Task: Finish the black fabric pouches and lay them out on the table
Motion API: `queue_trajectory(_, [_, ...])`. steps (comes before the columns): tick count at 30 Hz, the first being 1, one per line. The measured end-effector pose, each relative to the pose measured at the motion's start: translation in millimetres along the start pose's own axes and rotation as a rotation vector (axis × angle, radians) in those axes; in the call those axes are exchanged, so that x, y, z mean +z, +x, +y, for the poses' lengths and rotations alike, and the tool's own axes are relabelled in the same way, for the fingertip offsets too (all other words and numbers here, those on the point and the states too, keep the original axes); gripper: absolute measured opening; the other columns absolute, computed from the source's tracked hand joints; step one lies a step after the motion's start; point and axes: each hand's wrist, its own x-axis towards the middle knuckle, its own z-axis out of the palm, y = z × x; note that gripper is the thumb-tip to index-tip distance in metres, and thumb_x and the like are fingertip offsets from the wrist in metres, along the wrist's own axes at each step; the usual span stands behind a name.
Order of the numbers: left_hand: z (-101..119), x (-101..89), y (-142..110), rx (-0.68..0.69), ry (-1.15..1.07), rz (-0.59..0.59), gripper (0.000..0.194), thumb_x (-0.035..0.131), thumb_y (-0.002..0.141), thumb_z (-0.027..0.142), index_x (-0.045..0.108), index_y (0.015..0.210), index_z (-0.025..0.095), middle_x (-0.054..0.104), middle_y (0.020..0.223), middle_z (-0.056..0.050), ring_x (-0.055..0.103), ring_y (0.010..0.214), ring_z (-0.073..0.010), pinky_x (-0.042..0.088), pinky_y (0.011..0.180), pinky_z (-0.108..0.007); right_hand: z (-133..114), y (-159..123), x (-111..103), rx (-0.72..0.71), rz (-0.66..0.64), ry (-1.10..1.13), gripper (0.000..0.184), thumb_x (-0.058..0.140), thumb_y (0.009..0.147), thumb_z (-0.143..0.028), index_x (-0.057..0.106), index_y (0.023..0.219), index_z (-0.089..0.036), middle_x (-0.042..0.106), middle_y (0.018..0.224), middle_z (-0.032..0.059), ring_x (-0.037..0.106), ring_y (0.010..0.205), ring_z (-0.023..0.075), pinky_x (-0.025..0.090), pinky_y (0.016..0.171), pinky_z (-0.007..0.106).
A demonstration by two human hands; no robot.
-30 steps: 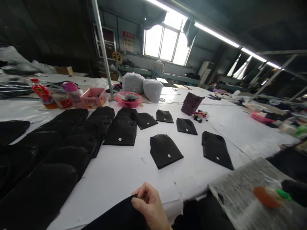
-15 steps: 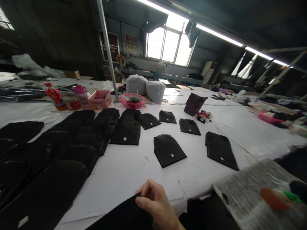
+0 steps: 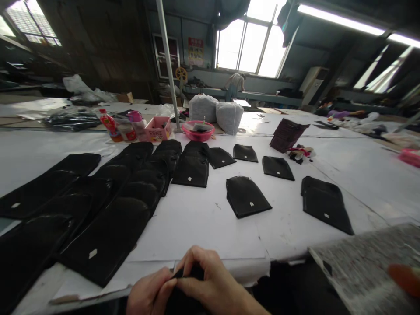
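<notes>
My left hand and my right hand meet at the table's front edge. Between them they pinch the edge of a piece of black material, most of which drops out of view below. Just beyond my hands, a black flat piece with a small pale tag lies at the front left, overlapping several similar pieces. Farther right on the white table, single black tagged pieces lie apart, one of them near the right edge.
Along the back stand a red bottle, a pink box, a pink basin and white bundles. A dark purple stack stands beside scraps. A grey mat lies right. A metal pole rises behind; a person bends far off.
The view has swung left. My left hand has come into sight beside the right one, and both now grip the black material's edge. The pieces on the table lie as before.
</notes>
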Motion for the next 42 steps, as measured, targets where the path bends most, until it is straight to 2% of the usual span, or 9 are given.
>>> queue_trajectory(3, [0,-0.2,-4,-0.040,0.025,0.025,0.045,0.053,0.090,0.041,0.051,0.050,0.020,0.048,0.044,0.002,0.047,0.041,-0.0117,0.035,0.045,-0.022,-8,-3,-11,-0.070,-0.004,-0.045,0.013,0.070,0.079,-0.021,0.058,0.076,-0.021,0.070,0.090,0.0005,0.061,0.083,0.0176,0.044,0.077,0.029])
queue_trajectory(8, [-20,-13.5,-29,-0.235,0.028,-0.073,0.049,0.052,0.090,0.045,0.046,0.049,0.018,0.041,0.045,0.003,0.039,0.043,-0.0102,0.029,0.047,-0.022,0,0,-29,-0.084,0.017,-0.099,0.014,0.068,0.082,-0.021,0.056,0.074,-0.022,0.068,0.088,0.0015,0.062,0.086,0.0189,0.044,0.078,0.030])
queue_trajectory(14, [11,-13.5,-26,-0.354,-0.018,-0.095,0.024,0.057,0.090,0.038,0.065,0.076,0.019,0.058,0.067,-0.001,0.051,0.064,-0.0148,0.036,0.062,-0.024,16,5,-13,-0.179,-0.039,-0.171,0.013,0.070,0.082,-0.023,0.059,0.075,-0.023,0.068,0.087,0.0021,0.063,0.086,0.0201,0.046,0.079,0.032])
queue_trajectory(17, [27,-1.4,-16,-0.472,-0.199,-0.007,0.034,0.051,0.093,0.040,0.056,0.067,0.018,0.045,0.060,0.002,0.043,0.058,-0.0126,0.032,0.056,-0.023,23,8,-4,-0.247,0.018,-0.179,0.016,0.072,0.080,-0.023,0.058,0.073,-0.023,0.069,0.094,0.0034,0.064,0.090,0.0205,0.047,0.082,0.033])
queue_trajectory(21, [27,5.2,-14,-0.632,-0.360,0.116,0.040,0.051,0.092,0.046,0.050,0.064,0.018,0.037,0.060,0.004,0.034,0.057,-0.0108,0.029,0.053,-0.022,33,8,-1,-0.221,0.079,-0.148,0.021,0.077,0.076,-0.024,0.056,0.076,-0.023,0.070,0.096,0.0042,0.064,0.091,0.0210,0.048,0.081,0.033])
queue_trajectory(25, [23,3.8,-17,-0.661,-0.444,0.134,0.039,0.056,0.090,0.046,0.050,0.065,0.017,0.037,0.061,0.004,0.032,0.058,-0.0101,0.028,0.054,-0.022,37,8,-2,-0.231,0.004,-0.158,0.018,0.076,0.078,-0.021,0.059,0.084,-0.022,0.067,0.092,0.0024,0.063,0.088,0.0188,0.048,0.082,0.032])
queue_trajectory(31, [22,9.6,-17,-0.745,-0.569,0.151,0.045,0.056,0.089,0.049,0.041,0.061,0.017,0.030,0.060,0.004,0.026,0.057,-0.0090,0.024,0.051,-0.022,38,9,0,-0.333,0.006,-0.218,0.011,0.069,0.083,-0.014,0.062,0.083,-0.022,0.064,0.099,0.0036,0.062,0.095,0.0181,0.048,0.087,0.031])
queue_trajectory(37, [21,10.6,-13,-0.868,-0.776,0.117,0.040,0.062,0.086,0.049,0.052,0.067,0.015,0.041,0.061,0.004,0.031,0.055,-0.0077,0.027,0.052,-0.021,48,7,-1,-0.496,-0.011,-0.352,0.014,0.061,0.088,-0.010,0.066,0.087,-0.023,0.060,0.109,0.0063,0.063,0.099,0.0185,0.050,0.083,0.030])
queue_trajectory(42, [23,9.6,-8,-0.902,-0.791,0.127,0.031,0.069,0.081,0.041,0.058,0.069,0.014,0.050,0.063,0.003,0.039,0.057,-0.0074,0.033,0.055,-0.019,48,8,-2,-0.500,-0.016,-0.358,0.015,0.061,0.089,-0.010,0.067,0.089,-0.024,0.060,0.106,0.0065,0.062,0.100,0.0193,0.051,0.084,0.032])
